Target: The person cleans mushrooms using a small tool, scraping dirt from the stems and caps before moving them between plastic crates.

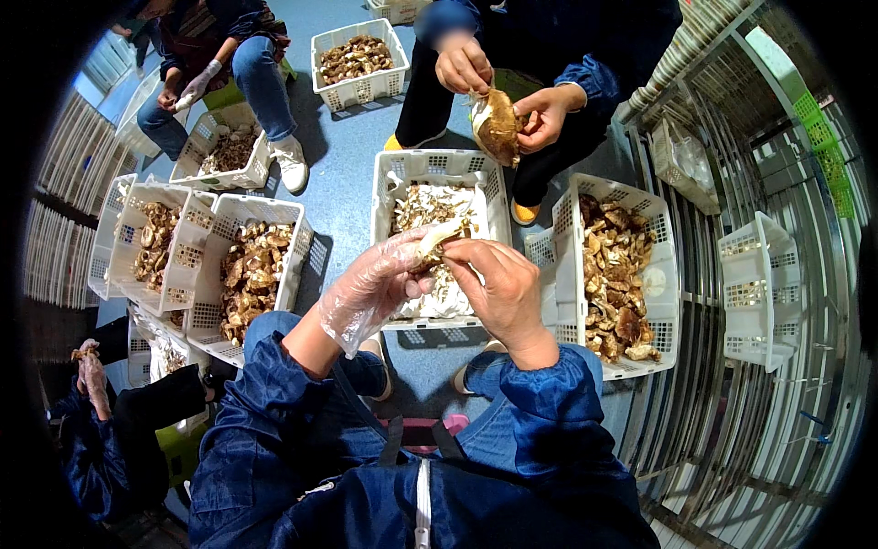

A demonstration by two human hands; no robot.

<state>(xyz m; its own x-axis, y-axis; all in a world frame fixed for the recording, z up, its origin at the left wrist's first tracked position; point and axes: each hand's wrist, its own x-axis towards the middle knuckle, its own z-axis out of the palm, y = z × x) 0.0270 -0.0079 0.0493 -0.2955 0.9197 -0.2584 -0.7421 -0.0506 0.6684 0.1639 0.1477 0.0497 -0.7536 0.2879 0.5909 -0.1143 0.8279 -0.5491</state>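
My left hand [375,288], in a clear plastic glove, grips a mushroom [439,236] with a pale stem. My bare right hand [494,293] has its thumb and index finger closed on the same mushroom. Both hands are above a white basket [439,163] holding white trimmings and brown bits. A white basket of brown mushrooms [617,265] stands to my right. On my left, white baskets hold more mushrooms [251,265].
Opposite me a person's hands [540,119] hold a large brown mushroom. Two other people work at the upper left [197,82] and lower left [91,375]. Stacked racks line the right side [814,274]. Further baskets [358,87] stand on the blue floor [315,128].
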